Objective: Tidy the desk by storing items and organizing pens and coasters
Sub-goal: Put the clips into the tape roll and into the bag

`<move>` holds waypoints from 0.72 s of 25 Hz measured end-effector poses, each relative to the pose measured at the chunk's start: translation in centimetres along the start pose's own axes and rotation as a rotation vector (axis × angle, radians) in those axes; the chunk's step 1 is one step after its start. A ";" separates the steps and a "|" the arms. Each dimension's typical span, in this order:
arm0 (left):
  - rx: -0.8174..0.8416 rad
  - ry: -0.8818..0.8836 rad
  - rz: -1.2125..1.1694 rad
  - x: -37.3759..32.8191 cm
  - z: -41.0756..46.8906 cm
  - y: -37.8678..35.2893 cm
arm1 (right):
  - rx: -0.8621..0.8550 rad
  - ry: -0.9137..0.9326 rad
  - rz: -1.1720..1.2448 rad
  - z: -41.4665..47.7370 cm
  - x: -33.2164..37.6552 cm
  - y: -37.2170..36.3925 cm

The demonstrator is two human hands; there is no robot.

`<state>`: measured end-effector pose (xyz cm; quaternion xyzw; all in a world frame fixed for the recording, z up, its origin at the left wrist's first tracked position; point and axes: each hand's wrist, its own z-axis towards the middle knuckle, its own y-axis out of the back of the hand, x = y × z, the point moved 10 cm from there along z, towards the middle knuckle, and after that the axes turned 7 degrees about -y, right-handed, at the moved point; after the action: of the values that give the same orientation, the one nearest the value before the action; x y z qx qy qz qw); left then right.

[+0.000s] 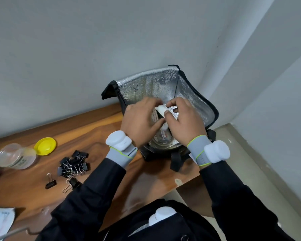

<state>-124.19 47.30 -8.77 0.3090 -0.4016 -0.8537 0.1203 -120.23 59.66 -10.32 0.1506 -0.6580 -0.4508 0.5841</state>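
small white item held over the open bag

head view: both hands are raised over the mouth of a black bag [195,94] with a silver lining, which stands open at the far right end of the desk [33,193], against the wall. a small white item [161,108] is held between the left hand [139,122] and the right hand [184,122], just inside the bag's opening. the fingers [155,101] of the left hand are curled over its far end, and those of the right hand are bent, with the thumb pressed on its near side, so it is pinched from both sides. what the item is cannot be told. a rounded, glassy thing [163,142] is seen at the bottom of the bag, under the hands.

the step in hand is judged to be storing this item. it is best lowered well into the bag before it is released, and set beside the glassy thing, not dropped on it. the bag's soft walls should be left unpushed, so that the mouth is not folded shut.

on the desk to the left, a heap of black binder clips [73,164], a clear jar [16,156] lying on its side and a yellow lid [45,146] are not yet put away. some printed papers [0,221] lie at the near left corner.
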 end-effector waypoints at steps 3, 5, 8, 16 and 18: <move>-0.162 0.038 0.045 1.7 -2.0 2.5 | 0.012 0.053 0.036 0.0 1.3 -0.8; -0.227 0.063 0.061 2.9 -3.3 4.0 | 0.023 0.120 0.050 0.0 3.3 -1.5; -0.268 0.187 0.083 5.7 -6.8 6.8 | 0.102 0.296 0.049 -0.9 9.5 -5.1; -0.308 0.608 0.154 12.6 -19.0 13.2 | 0.362 0.585 -0.039 -5.9 20.6 -17.2; -0.313 0.712 0.191 14.2 -22.7 14.6 | 0.472 0.621 -0.060 -7.7 22.3 -20.9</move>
<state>-121.71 17.55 -14.82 0.5246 -0.2268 -0.7291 0.3765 -126.17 28.84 -12.99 0.4293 -0.5308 -0.2370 0.6912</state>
